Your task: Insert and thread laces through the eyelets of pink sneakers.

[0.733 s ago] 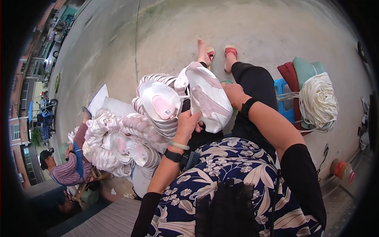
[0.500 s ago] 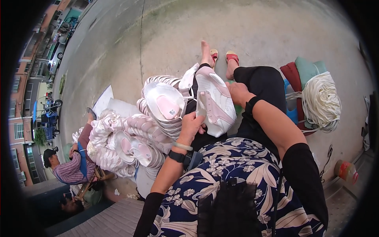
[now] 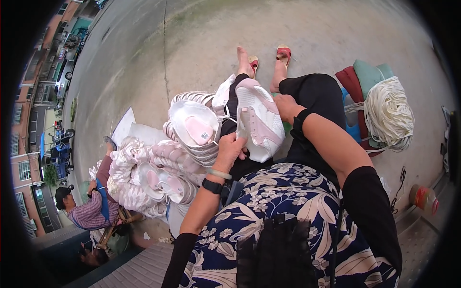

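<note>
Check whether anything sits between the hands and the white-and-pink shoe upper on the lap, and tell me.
Nothing visible does. The left hand already grips the near edge of the shoe upper, and the right hand touches its far side. The stack of uppers lies off to the left, not between them.

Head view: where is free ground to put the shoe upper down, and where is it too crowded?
Bare concrete ground lies open beyond the feet. It is crowded at the person's left, where stacked shoe uppers pile up, and at the right by the rope coil. Both hands, left hand and right hand, hold the white-pink upper.
</note>
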The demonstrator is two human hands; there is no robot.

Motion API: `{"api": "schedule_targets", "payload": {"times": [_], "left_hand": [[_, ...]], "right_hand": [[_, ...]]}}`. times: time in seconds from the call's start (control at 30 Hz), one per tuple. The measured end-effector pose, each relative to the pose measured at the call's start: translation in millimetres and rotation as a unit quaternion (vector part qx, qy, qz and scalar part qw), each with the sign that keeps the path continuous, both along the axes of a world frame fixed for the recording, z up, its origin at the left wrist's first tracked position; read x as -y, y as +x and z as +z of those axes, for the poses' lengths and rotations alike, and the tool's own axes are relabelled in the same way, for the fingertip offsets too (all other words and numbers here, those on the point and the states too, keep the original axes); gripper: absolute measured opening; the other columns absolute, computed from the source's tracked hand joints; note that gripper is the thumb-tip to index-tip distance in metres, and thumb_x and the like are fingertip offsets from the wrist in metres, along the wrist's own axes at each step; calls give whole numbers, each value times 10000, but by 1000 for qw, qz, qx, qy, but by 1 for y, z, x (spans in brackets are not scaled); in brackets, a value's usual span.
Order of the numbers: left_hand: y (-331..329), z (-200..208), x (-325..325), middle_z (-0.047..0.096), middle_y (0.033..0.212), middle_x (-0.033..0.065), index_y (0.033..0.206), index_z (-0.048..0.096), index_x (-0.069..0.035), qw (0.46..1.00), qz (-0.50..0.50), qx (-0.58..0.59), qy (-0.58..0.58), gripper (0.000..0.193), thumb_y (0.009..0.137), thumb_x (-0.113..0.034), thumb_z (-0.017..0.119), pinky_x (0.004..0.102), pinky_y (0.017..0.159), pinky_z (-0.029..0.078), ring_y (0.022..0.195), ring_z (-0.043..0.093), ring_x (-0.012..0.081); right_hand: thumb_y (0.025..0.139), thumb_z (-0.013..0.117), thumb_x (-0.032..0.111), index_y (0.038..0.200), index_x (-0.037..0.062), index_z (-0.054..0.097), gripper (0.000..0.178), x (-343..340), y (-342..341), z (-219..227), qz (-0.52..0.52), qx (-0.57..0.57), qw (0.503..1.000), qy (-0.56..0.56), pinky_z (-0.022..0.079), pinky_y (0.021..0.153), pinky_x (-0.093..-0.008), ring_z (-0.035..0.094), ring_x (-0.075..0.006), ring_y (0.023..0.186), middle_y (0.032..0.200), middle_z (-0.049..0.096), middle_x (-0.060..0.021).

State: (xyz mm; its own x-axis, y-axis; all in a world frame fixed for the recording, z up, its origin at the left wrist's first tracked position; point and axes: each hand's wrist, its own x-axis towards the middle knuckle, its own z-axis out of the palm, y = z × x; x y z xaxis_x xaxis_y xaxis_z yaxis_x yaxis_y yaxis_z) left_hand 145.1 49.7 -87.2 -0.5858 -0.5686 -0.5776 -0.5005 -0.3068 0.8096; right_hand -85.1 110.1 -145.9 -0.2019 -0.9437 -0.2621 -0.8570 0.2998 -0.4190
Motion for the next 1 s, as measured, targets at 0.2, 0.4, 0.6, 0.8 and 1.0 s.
{"api": "schedule_targets", "payload": {"times": [0.2, 0.4, 0.6, 0.8, 1.0], "left_hand": [[-27, 11, 13, 569, 587, 85, 809, 579, 41, 998, -43, 1, -35, 209, 800, -165, 545, 218, 372, 396, 364, 466, 96], [-40, 14, 23, 566, 582, 95, 796, 563, 45, 1000, -5, -24, 8, 207, 801, -159, 532, 242, 388, 440, 349, 453, 107], [-38, 5, 16, 560, 582, 99, 795, 561, 54, 999, 4, 6, 33, 253, 818, -194, 517, 244, 379, 434, 350, 453, 111], [-36, 17, 12, 561, 576, 97, 790, 564, 54, 999, 21, 43, -7, 234, 807, -170, 500, 251, 376, 440, 335, 441, 115], [-46, 12, 10, 554, 532, 105, 733, 569, 62, 989, -48, 102, -100, 278, 801, -200, 503, 265, 358, 430, 344, 500, 148]], "right_hand": [[760, 575, 208, 965, 101, 627, 237, -5, -14, -46, 48, 68, 992, -90, 482, 751, -357, 599, -294, 906, 937, 621, -158], [723, 582, 222, 767, 112, 644, 133, -7, -14, -43, 103, -55, 983, -139, 497, 619, -368, 629, -269, 773, 798, 642, -121], [736, 571, 221, 748, 107, 632, 130, -5, -9, -12, 168, -58, 980, -85, 490, 581, -379, 627, -275, 752, 786, 640, -119], [747, 556, 219, 761, 101, 637, 144, -6, -7, -9, 129, -29, 989, -72, 491, 594, -399, 625, -297, 723, 794, 640, -126], [760, 548, 226, 868, 71, 614, 200, -31, -29, -14, 59, 96, 971, -212, 490, 599, -407, 615, -333, 740, 826, 628, -169]]}}
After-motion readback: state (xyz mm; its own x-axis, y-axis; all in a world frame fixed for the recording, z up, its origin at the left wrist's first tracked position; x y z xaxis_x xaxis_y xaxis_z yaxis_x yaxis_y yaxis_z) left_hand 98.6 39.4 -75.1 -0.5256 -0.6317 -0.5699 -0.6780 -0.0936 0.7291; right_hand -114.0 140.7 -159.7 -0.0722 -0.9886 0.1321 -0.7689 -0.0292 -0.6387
